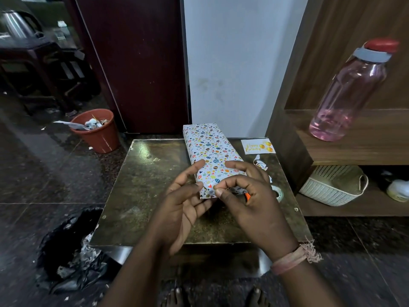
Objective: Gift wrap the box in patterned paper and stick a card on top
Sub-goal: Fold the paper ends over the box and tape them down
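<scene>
The box point(210, 149), covered in white paper with small coloured shapes, lies lengthwise on the small brown table point(150, 191). Both hands work at its near end. My left hand point(186, 200) holds the near left corner, thumb on top and fingers under the end. My right hand point(247, 196) pinches the folded end flap with thumb and forefinger, other fingers resting on the box's top. A white "Happy Birthday" card point(257, 146) with gold balloons lies on the table's far right corner. A tape roll point(278, 192) sits to the right of my right hand.
Paper scraps point(261, 165) and an orange-handled tool point(247, 196), mostly hidden by my right hand, lie right of the box. A pink bottle point(349, 94) stands on the wooden shelf to the right, a white basket point(334, 185) below it. An orange bin point(97, 129) and black bag point(70, 247) sit on the floor to the left.
</scene>
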`<control>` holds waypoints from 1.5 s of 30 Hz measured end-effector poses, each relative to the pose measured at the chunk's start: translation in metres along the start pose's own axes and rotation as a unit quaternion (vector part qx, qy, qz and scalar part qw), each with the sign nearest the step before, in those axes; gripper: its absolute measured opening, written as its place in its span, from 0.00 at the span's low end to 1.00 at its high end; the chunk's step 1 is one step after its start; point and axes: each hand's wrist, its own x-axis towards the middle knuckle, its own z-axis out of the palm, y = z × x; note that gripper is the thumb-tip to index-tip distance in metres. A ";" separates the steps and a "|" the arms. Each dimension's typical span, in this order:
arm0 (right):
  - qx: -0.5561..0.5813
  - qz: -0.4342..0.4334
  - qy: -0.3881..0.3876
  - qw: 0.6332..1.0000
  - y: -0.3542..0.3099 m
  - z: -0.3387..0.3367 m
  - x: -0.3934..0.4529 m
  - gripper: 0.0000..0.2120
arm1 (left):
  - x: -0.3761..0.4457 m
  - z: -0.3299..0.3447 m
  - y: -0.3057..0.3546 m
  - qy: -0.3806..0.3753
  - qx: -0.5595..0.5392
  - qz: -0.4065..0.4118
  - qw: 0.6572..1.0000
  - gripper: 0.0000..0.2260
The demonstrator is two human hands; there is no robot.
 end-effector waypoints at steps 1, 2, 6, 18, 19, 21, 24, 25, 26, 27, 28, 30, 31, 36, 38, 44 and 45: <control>-0.003 -0.002 0.002 1.000 0.000 0.000 0.000 0.02 | 0.000 -0.001 0.000 -0.006 0.001 0.000 1.000 0.25; -0.008 -0.006 0.006 1.000 0.000 0.001 0.000 0.02 | 0.000 -0.001 0.000 -0.011 0.001 0.000 1.000 0.27; -0.024 -0.019 0.023 0.999 0.002 0.001 0.000 0.03 | 0.001 -0.002 -0.002 -0.018 -0.003 0.012 1.000 0.28; -0.051 -0.061 0.087 0.993 0.000 0.010 -0.003 0.02 | 0.003 0.002 -0.009 0.044 0.097 0.050 0.993 0.23; -0.057 -0.060 0.091 0.992 0.001 0.010 -0.003 0.02 | 0.003 0.003 -0.010 0.047 0.106 0.053 0.992 0.22; -0.070 -0.059 0.100 0.991 0.000 0.012 -0.005 0.04 | 0.003 0.003 -0.011 0.053 0.125 0.060 0.989 0.21; -0.081 -0.060 0.111 0.989 -0.002 0.014 -0.005 0.05 | 0.004 0.004 -0.013 0.064 0.154 0.072 0.983 0.19; -0.084 -0.060 0.112 0.988 -0.003 0.014 -0.005 0.05 | 0.003 0.004 -0.014 0.066 0.162 0.075 0.982 0.19; -0.088 -0.059 0.111 0.988 -0.003 0.015 -0.006 0.06 | 0.004 0.004 -0.014 0.068 0.167 0.079 0.980 0.19; -0.092 -0.060 0.111 0.988 -0.004 0.016 -0.006 0.06 | 0.004 0.004 -0.015 0.071 0.169 0.082 0.980 0.18; -0.095 -0.061 0.110 0.987 -0.005 0.017 -0.007 0.07 | 0.005 0.003 -0.015 0.072 0.169 0.084 0.979 0.18; -0.100 -0.068 0.112 0.986 -0.006 0.017 -0.008 0.07 | 0.006 0.002 -0.016 0.076 0.169 0.091 0.979 0.18; -0.101 -0.071 0.113 0.986 -0.006 0.018 -0.009 0.08 | 0.006 0.001 -0.017 0.076 0.168 0.094 0.978 0.18; -0.090 -0.068 0.112 0.987 -0.007 0.019 -0.009 0.07 | 0.008 0.001 -0.018 0.077 0.169 0.110 0.977 0.18; -0.083 -0.062 0.122 0.987 -0.006 0.018 -0.008 0.06 | 0.008 0.002 -0.019 0.078 0.172 0.114 0.975 0.17; -0.075 -0.046 0.149 0.985 -0.005 0.021 -0.009 0.04 | 0.006 0.004 -0.019 0.071 0.196 0.132 0.969 0.17; -0.075 -0.043 0.151 0.985 -0.006 0.022 -0.009 0.04 | 0.006 0.004 -0.019 0.070 0.199 0.136 0.968 0.17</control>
